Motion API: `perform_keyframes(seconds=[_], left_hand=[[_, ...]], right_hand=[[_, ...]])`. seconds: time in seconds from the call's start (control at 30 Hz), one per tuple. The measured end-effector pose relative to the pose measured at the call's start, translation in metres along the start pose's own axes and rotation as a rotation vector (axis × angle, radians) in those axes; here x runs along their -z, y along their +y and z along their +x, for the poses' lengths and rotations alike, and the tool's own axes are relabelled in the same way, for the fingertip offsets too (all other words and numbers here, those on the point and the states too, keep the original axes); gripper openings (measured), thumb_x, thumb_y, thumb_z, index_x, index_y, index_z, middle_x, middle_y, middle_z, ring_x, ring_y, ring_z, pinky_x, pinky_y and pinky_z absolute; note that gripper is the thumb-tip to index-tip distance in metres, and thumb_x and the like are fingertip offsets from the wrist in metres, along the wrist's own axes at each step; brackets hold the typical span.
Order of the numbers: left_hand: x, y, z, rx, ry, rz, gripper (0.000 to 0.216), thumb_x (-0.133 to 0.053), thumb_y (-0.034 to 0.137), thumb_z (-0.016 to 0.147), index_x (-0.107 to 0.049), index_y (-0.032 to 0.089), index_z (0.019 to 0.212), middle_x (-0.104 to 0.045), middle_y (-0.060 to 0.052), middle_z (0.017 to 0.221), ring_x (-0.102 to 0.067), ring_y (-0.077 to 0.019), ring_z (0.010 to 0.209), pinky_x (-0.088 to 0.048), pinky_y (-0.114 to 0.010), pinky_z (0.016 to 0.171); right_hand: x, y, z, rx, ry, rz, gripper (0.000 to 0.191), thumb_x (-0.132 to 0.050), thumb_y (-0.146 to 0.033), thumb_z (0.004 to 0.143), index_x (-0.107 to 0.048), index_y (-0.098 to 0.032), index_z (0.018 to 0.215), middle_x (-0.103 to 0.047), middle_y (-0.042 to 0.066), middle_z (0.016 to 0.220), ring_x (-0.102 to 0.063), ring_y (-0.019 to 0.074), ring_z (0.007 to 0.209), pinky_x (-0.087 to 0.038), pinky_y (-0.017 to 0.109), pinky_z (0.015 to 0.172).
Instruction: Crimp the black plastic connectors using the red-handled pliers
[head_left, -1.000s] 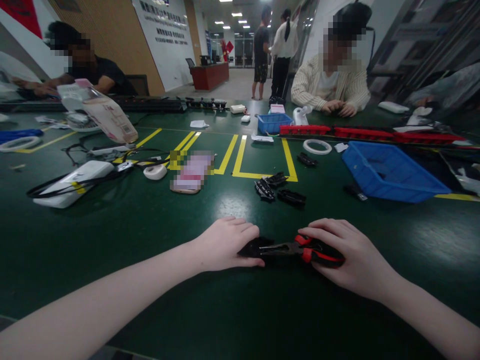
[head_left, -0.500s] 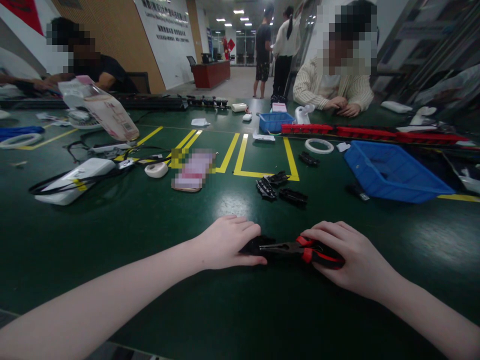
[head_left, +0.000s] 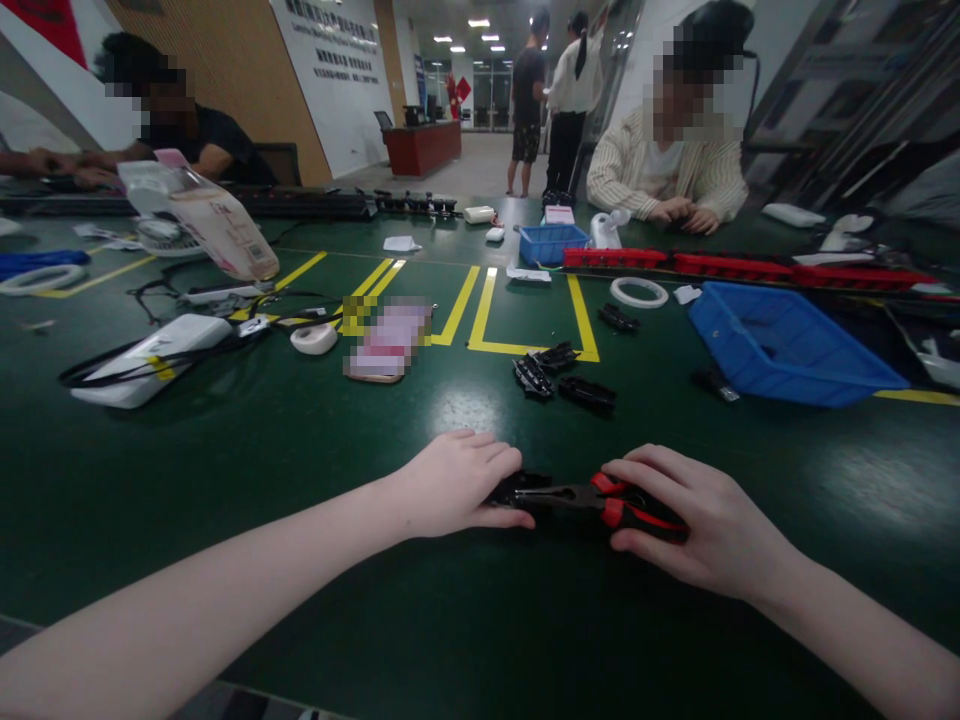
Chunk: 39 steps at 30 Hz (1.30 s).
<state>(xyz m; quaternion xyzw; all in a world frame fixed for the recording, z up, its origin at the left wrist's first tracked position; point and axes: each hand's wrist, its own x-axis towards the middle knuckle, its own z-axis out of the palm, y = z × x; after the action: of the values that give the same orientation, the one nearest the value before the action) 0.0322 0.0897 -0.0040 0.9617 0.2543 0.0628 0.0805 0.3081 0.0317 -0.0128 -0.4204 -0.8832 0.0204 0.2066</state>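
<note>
My left hand (head_left: 463, 485) is closed around a small black plastic part (head_left: 517, 486) at the near middle of the table. Most of that part is hidden by the fingers and thumb. In my right hand (head_left: 694, 515) are needle-nose pliers (head_left: 609, 500) with red and black handles. Their long jaws point left and meet the black part beside my left fingertips; whether the tips grip it I cannot tell. Farther back lie several similar black parts (head_left: 587, 393), loosely grouped.
On the right stands a blue bin (head_left: 795, 350), with a roll of white tape (head_left: 638, 292) beside it. A phone (head_left: 390, 340), a white power bank (head_left: 150, 362) with cables and a tilted bottle (head_left: 221, 225) lie left. A person (head_left: 667, 170) sits across the green table (head_left: 315, 620).
My right thumb has shifted slightly left along the plier handles. The pliers and my left hand stay almost in place.
</note>
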Motion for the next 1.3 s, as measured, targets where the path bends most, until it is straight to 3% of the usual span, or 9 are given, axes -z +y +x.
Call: perform_keyframes(seconds=[0.27, 0.6, 1.3], left_hand=[[0.001, 0.002, 0.0, -0.013, -0.001, 0.049, 0.042, -0.056, 0.059, 0.085, -0.055, 0.017, 0.088, -0.063, -0.001, 0.08, -0.059, -0.0174, 0.071, -0.039, -0.028, 0.061], [0.0, 0.0, 0.002, 0.01, 0.019, 0.004, 0.042, -0.056, 0.059, 0.086, -0.054, 0.017, 0.086, -0.061, 0.001, 0.077, -0.058, -0.0161, 0.067, -0.039, -0.027, 0.06], [0.001, 0.0, 0.002, 0.087, -0.038, -0.06, 0.042, -0.055, 0.059, 0.086, -0.054, 0.018, 0.096, -0.064, -0.002, 0.083, -0.062, -0.0188, 0.075, -0.044, -0.028, 0.064]], right_hand=[[0.005, 0.009, -0.001, 0.093, 0.023, -0.07, 0.036, -0.053, -0.043, 0.088, -0.057, -0.017, 0.114, -0.064, 0.012, 0.099, -0.063, 0.0204, 0.081, -0.054, 0.031, 0.064], [0.0, 0.003, 0.001, 0.029, 0.013, 0.03, 0.028, -0.051, -0.033, 0.089, -0.057, -0.019, 0.112, -0.064, 0.01, 0.097, -0.063, 0.018, 0.079, -0.053, 0.029, 0.063], [-0.002, 0.011, -0.002, 0.105, 0.147, -0.164, 0.037, -0.054, -0.036, 0.088, -0.054, -0.018, 0.12, -0.06, 0.012, 0.106, -0.059, 0.023, 0.089, -0.051, 0.035, 0.068]])
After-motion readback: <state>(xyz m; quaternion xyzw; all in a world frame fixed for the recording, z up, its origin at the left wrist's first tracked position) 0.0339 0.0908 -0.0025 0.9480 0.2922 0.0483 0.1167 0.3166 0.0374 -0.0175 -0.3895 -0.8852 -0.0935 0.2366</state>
